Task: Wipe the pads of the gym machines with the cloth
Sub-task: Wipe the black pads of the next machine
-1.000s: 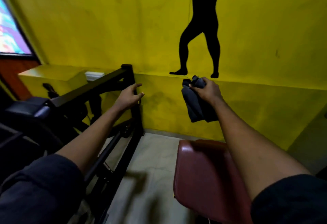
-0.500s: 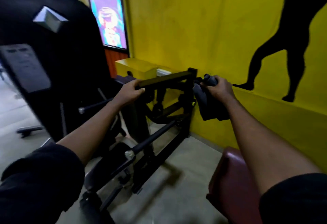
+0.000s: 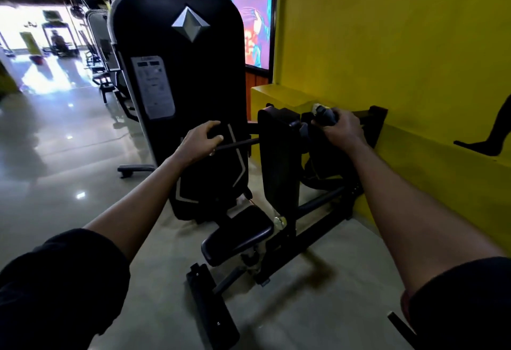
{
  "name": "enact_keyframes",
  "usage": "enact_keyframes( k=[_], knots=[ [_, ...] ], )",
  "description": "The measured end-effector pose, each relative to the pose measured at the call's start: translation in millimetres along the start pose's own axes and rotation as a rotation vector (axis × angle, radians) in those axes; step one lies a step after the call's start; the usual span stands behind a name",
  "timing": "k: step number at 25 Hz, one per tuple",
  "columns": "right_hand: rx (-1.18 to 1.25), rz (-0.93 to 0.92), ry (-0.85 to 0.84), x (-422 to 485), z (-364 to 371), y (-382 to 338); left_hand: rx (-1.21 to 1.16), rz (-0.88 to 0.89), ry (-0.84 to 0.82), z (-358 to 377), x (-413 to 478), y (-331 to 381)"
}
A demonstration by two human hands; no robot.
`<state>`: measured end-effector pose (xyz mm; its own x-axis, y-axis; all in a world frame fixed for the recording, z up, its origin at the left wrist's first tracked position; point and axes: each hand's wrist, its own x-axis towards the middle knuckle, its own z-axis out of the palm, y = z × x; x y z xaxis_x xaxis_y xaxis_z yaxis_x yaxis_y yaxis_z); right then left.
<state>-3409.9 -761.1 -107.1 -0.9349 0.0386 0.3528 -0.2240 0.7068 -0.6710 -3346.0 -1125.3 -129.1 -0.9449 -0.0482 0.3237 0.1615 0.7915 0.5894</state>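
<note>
A black gym machine stands ahead, with a narrow upright pad [image 3: 279, 161] and a low seat pad [image 3: 240, 235] in front of its tall shrouded weight stack [image 3: 190, 92]. My right hand [image 3: 343, 129] is closed around a dark cloth [image 3: 325, 114], held just right of the upright pad's top; the rest of the cloth hangs in shadow below the hand. My left hand [image 3: 200, 139] hovers in front of the shroud with fingers loosely curled and thumb apart, just above a thin black bar [image 3: 237, 143]. I cannot tell whether it touches the bar.
A yellow wall [image 3: 401, 53] with a ledge [image 3: 279, 95] runs along the right. The machine's black base foot [image 3: 211, 305] juts toward me on the floor. Glossy floor [image 3: 60, 161] stretches left toward more machines [image 3: 99, 53]. A bright poster [image 3: 249, 15] hangs behind.
My view has swung left from the yellow wall to the black machine. My left hand has left the frame's top bar; my right hand still holds the cloth, now by the upright pad.
</note>
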Motion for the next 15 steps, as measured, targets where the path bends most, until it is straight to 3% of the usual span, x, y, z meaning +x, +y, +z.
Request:
enact_keyframes(
  k=[15],
  knots=[
    [-0.358,0.069,0.019,122,111,-5,-0.019,0.074,-0.094,23,140,-79]
  ],
)
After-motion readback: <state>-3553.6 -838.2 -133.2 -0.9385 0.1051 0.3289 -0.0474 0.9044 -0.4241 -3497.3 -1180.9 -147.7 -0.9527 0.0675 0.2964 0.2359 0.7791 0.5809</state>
